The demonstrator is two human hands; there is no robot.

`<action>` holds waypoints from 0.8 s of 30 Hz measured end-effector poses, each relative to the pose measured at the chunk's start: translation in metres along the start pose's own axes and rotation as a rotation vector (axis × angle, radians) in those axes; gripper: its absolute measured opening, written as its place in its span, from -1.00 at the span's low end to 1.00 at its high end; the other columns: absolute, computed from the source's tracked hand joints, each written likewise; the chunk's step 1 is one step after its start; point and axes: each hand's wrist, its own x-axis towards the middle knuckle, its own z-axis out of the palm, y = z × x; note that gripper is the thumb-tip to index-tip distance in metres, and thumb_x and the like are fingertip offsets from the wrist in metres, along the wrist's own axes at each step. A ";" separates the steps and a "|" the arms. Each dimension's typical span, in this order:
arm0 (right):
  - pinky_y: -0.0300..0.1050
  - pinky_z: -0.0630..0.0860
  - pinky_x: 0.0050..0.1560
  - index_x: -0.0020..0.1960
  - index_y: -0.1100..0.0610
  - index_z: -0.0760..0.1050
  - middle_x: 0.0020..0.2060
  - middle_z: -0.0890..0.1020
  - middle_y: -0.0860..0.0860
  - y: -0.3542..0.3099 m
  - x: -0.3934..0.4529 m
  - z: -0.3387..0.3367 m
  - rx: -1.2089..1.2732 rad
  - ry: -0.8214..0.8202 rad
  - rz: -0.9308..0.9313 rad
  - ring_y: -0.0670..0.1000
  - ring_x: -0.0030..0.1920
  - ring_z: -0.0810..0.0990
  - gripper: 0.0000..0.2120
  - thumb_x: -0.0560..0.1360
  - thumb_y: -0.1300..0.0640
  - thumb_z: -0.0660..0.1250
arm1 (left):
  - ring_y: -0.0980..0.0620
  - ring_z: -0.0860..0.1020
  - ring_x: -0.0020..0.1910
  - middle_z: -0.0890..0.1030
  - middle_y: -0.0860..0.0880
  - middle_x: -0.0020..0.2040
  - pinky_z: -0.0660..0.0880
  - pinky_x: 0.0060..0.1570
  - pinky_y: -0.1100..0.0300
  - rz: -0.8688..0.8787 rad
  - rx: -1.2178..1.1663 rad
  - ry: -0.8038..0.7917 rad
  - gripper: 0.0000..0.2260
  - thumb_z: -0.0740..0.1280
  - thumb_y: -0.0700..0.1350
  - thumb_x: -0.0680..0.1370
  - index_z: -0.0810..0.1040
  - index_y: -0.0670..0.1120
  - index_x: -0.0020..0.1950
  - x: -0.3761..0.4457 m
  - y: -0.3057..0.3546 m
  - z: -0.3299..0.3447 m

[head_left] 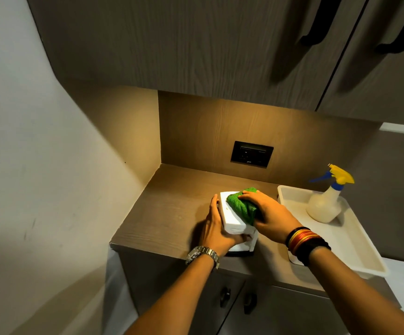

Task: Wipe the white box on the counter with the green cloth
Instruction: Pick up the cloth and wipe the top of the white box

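A head-worn camera looks down into a dim wood-grain alcove lit warmly from above, with dark upper cabinets overhead and a pale wall on the left. Below them runs a brown counter with a black wall socket set in the back panel. On the counter's right side sits a white tray, holding a clear spray bottle with a yellow and blue trigger.

Near the middle of the counter, close to its front edge, stands the white box. The left hand, with a metal watch at its wrist, wraps around the box's left side and near end, fingers curled against it to hold it steady. The right hand, with coloured bangles at its wrist, lies flat on the bunched green cloth, fingers spread narrowly over it and pressing it onto the right part of the box's top face.

The step in hand appears to be wiping the top of the box. The left strip of the top shows bare beside the cloth, so the next move likely calls for sliding the cloth across that strip and then down the sides, while the left hand shifts its grip to uncover the faces it hides
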 end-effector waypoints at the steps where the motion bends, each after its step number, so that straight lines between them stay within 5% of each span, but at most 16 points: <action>1: 0.04 0.22 0.51 0.52 -0.05 0.28 0.54 0.30 0.02 0.001 0.000 -0.002 0.054 -0.053 0.017 0.09 0.55 0.24 -0.34 0.46 0.13 0.39 | 0.10 0.48 0.28 0.40 0.09 0.41 0.58 0.14 0.15 0.034 0.017 -0.007 0.21 0.65 0.26 0.10 -0.10 0.33 0.52 0.002 0.000 -0.003; 6: 0.19 0.00 0.55 0.60 -0.14 0.02 0.62 0.03 -0.09 0.000 -0.004 0.009 0.052 -0.143 0.058 0.08 0.62 -0.09 -0.18 0.46 -0.29 0.29 | 0.31 0.45 0.12 0.36 0.25 0.33 0.46 -0.05 0.43 0.085 0.105 0.000 0.19 0.63 0.30 0.13 -0.18 0.47 0.47 0.004 -0.002 -0.007; 10: 0.07 0.02 0.54 0.56 -0.12 0.17 0.59 0.19 -0.05 0.007 -0.008 0.022 0.093 0.028 0.038 0.07 0.61 0.05 -0.44 0.60 0.01 0.22 | 0.19 0.48 0.22 0.40 0.06 0.42 0.57 0.08 0.24 0.069 0.137 0.028 0.19 0.65 0.27 0.17 -0.02 0.13 0.60 0.003 -0.006 -0.004; 15: 0.06 0.21 0.51 0.47 -0.03 0.39 0.49 0.41 0.02 0.005 0.031 0.008 0.041 0.025 0.056 0.10 0.50 0.33 -0.55 0.59 0.13 0.23 | 0.15 0.54 0.10 0.43 0.03 0.40 0.43 -0.14 0.39 0.010 0.118 0.065 0.20 0.63 0.30 0.16 -0.04 0.17 0.59 -0.003 0.004 0.004; 19: 0.04 0.17 0.54 0.44 -0.01 0.43 0.47 0.43 0.03 -0.013 0.044 0.012 0.015 0.008 -0.051 0.09 0.50 0.31 -0.55 0.57 0.20 0.26 | -0.01 0.61 0.06 0.49 0.01 0.35 0.50 -0.16 0.29 -0.051 0.121 0.116 0.20 0.60 0.34 0.13 -0.07 0.22 0.56 -0.005 0.009 0.005; 22: 0.04 0.10 0.56 0.42 -0.07 0.45 0.46 0.41 -0.12 -0.006 0.006 0.019 0.122 0.016 -0.162 -0.04 0.52 0.22 -0.51 0.55 0.27 0.26 | -0.05 0.62 0.12 0.49 0.02 0.37 0.43 -0.15 0.46 0.004 0.186 0.131 0.11 0.60 0.27 0.21 0.00 0.15 0.57 -0.005 0.004 0.008; 24: 0.01 0.14 0.53 0.41 -0.09 0.46 0.43 0.39 -0.19 0.008 -0.022 0.022 0.164 0.043 -0.198 -0.11 0.51 0.21 -0.50 0.55 0.30 0.25 | -0.07 0.62 0.10 0.49 -0.03 0.41 0.53 -0.11 0.30 -0.010 0.189 0.116 0.16 0.62 0.24 0.22 -0.06 0.11 0.60 -0.005 0.003 0.009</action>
